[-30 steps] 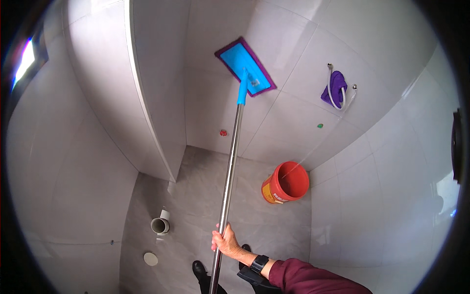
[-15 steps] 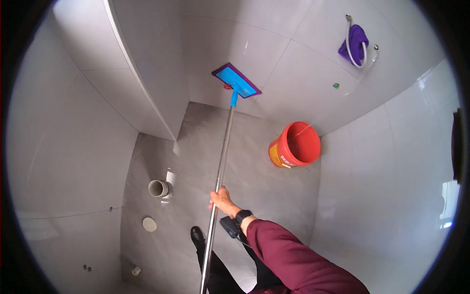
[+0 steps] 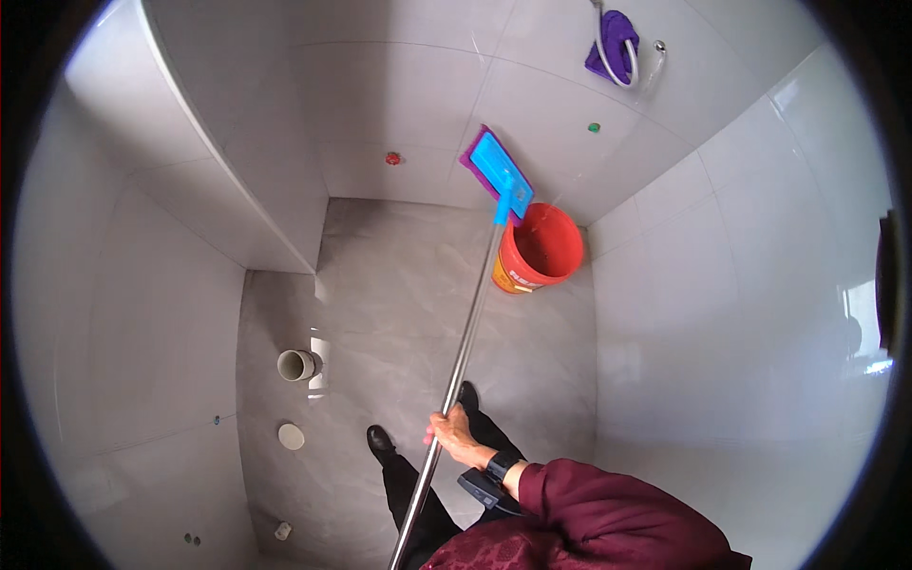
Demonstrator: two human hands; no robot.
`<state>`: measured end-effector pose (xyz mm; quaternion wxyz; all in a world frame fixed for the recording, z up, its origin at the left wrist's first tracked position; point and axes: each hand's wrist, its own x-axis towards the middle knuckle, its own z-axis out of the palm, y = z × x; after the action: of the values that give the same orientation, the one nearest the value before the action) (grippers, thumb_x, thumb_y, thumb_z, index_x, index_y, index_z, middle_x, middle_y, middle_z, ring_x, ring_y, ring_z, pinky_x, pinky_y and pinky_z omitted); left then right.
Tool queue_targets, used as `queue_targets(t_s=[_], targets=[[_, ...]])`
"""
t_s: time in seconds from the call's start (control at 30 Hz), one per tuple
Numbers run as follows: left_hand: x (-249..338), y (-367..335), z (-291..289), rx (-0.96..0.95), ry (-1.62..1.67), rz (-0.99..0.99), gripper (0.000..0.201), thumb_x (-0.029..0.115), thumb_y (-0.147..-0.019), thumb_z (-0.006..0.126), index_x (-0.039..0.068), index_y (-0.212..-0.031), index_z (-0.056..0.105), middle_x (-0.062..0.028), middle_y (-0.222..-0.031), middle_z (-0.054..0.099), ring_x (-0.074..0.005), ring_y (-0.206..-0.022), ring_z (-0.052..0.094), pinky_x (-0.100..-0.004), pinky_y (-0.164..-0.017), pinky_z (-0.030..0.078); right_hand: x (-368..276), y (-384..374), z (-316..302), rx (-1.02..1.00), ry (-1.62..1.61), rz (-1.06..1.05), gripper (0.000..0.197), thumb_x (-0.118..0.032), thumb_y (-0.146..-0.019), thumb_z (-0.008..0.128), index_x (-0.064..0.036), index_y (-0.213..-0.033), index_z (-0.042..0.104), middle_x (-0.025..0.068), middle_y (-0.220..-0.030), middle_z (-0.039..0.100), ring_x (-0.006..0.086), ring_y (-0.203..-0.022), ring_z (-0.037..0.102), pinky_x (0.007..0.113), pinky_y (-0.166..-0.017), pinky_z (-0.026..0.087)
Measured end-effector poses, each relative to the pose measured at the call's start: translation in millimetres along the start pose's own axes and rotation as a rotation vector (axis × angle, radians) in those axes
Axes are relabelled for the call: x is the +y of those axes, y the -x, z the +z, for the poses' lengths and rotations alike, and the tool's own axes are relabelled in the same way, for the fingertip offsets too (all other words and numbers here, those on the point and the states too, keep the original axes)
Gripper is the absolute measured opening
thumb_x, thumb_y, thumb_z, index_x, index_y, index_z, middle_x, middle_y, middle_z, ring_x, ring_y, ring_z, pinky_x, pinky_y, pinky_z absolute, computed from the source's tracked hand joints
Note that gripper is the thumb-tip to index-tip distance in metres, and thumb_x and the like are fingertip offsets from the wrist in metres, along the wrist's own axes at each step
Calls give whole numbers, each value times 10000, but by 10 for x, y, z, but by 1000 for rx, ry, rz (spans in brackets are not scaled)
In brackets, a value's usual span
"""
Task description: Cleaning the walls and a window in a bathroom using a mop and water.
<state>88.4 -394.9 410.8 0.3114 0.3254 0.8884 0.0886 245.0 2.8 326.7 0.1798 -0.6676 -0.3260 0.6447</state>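
Note:
My right hand [image 3: 456,435] is wrapped round the silver metal pole [image 3: 467,337] of a flat mop. The pole slants up and away from the bottom edge. At its far end is the mop's blue plate [image 3: 496,169] with a purple pad showing along its edges. The plate is tilted before the far wall and overlaps the near left rim of a red bucket [image 3: 564,237] in the picture; whether it touches either I cannot tell. My left hand is out of view.
A grey pipe stub [image 3: 295,365] rises from the tiled floor on the left, near a pale round cover [image 3: 291,436]. A purple cloth [image 3: 616,46] hangs with a curved hose on the far wall. A partition [image 3: 237,190] juts out at the left.
The mop's plate has swung right along the far wall, away from the red fitting and over to the bucket. My right hand still grips the pole and has shifted right and closer.

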Motion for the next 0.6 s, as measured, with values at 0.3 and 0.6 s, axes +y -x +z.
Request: queue_targets(t_s=[0.3, 0.6], targets=[[-138, 96, -577, 339, -424, 133, 269, 298, -695, 572, 32, -708, 534, -126, -668, 511, -314, -590, 485, -417, -530, 391, -193, -93, -391, -80, -682, 224, 124, -148, -738, 531, -81, -656, 466, 15, -534, 413, 172, -464, 432, 360, -507, 395], [141, -14, -944, -20, -91, -128, 369, 275, -658, 640, 33, -935, 614, -167, -705, 604, -323, -687, 569, -391, -647, 453, -733, -270, -533, -699, -1077, 4, 74, -167, -769, 496, -101, -760, 531, -44, -471, 351, 101, -399, 336, 277, -466, 304]])
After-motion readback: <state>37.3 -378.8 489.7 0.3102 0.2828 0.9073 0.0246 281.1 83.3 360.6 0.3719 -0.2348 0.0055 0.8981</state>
